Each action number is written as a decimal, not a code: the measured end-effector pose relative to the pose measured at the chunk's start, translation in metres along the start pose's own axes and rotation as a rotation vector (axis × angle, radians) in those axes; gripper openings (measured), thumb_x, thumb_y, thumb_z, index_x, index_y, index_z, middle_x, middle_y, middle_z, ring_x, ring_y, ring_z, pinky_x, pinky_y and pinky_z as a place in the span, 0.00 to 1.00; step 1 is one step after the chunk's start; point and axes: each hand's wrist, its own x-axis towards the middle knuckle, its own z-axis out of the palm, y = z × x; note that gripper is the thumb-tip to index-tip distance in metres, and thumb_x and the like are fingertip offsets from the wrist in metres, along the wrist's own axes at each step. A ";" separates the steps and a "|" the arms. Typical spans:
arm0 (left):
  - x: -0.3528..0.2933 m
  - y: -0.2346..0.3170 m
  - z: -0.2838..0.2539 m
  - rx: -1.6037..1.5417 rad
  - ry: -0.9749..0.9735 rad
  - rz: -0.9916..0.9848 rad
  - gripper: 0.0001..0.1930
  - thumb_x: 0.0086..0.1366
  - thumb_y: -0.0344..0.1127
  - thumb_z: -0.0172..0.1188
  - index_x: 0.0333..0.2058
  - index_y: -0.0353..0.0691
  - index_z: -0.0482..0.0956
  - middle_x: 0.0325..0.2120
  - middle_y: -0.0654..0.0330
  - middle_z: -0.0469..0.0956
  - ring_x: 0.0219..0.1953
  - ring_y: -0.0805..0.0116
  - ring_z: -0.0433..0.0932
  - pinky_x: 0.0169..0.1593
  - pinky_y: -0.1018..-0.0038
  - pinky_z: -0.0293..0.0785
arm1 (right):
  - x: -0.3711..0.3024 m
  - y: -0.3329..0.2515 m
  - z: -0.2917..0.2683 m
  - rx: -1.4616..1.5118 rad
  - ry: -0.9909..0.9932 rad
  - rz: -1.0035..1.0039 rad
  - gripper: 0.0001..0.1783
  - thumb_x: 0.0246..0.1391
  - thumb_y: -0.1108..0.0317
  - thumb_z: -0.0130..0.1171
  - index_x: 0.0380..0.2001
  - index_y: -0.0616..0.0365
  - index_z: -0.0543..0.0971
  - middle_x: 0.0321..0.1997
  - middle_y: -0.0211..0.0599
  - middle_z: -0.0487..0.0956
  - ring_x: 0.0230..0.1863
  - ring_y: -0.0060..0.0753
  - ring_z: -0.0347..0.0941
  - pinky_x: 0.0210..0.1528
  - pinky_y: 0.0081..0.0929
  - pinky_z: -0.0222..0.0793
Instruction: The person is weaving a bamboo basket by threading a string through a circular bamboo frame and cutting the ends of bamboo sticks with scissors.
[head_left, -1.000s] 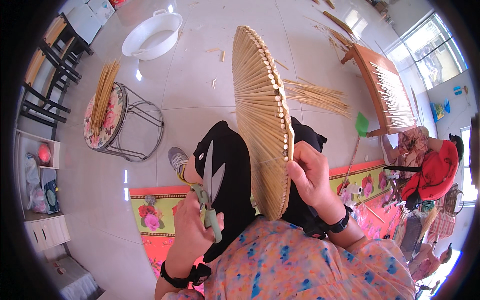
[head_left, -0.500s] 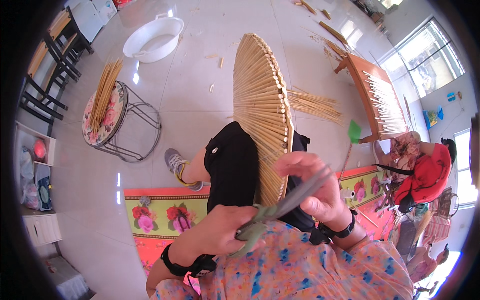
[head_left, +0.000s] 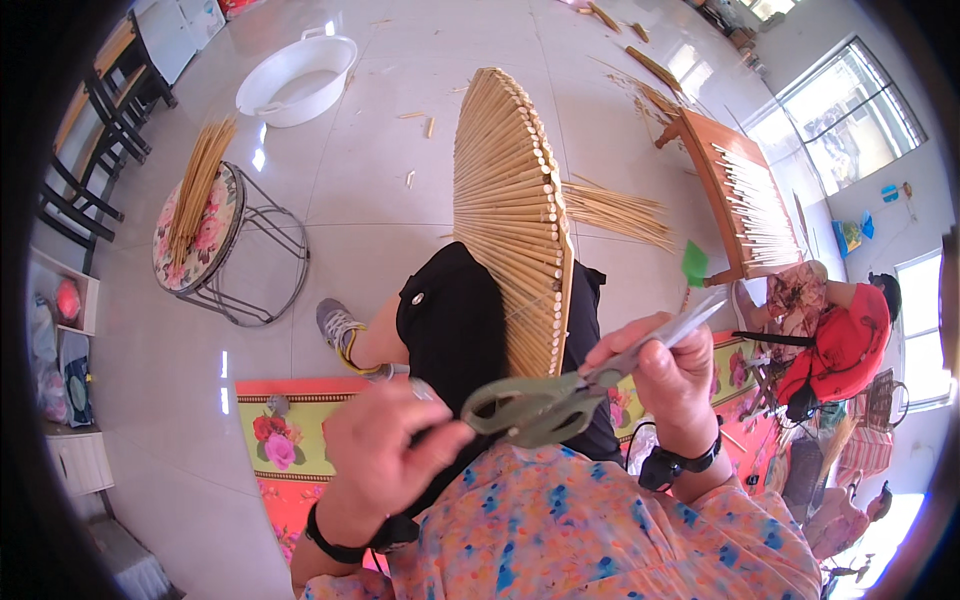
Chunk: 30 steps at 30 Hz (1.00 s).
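My right hand (head_left: 668, 385) grips a pair of scissors (head_left: 540, 402) by the blades, fingers and thumb pinched round them. The blade tips point up to the right, and the green handles point left. By the handle loops is my left hand (head_left: 388, 455), loosely curled, thumb and forefinger apart, holding nothing that I can see. Something small and shiny shows at its fingers. A fan-shaped panel of many thin tan sticks (head_left: 510, 220), bundled side by side, stands upright between my knees. Its lower end is partly hidden behind the scissors and my clothes.
Left, a flowered round stool (head_left: 228, 215) bears a bundle of sticks (head_left: 200, 185). A white basin (head_left: 300, 85) stands beyond. More sticks (head_left: 625, 212) lie on the floor behind the panel. At right are a wooden bench (head_left: 705, 190) with pale sticks and a seated person in red (head_left: 850, 345).
The scissors have passed from my left hand, which held the handles, to my right, which now grips the blades. My left hand has moved left, off the handles. The panel stays between my knees.
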 end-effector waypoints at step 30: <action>-0.017 -0.026 -0.010 0.553 -0.185 -0.121 0.25 0.35 0.33 0.75 0.32 0.41 0.71 0.18 0.65 0.71 0.20 0.59 0.72 0.34 0.64 0.59 | 0.031 0.043 0.006 -0.502 0.209 -0.065 0.21 0.52 0.81 0.61 0.51 0.65 0.73 0.51 0.39 0.74 0.44 0.28 0.76 0.39 0.22 0.80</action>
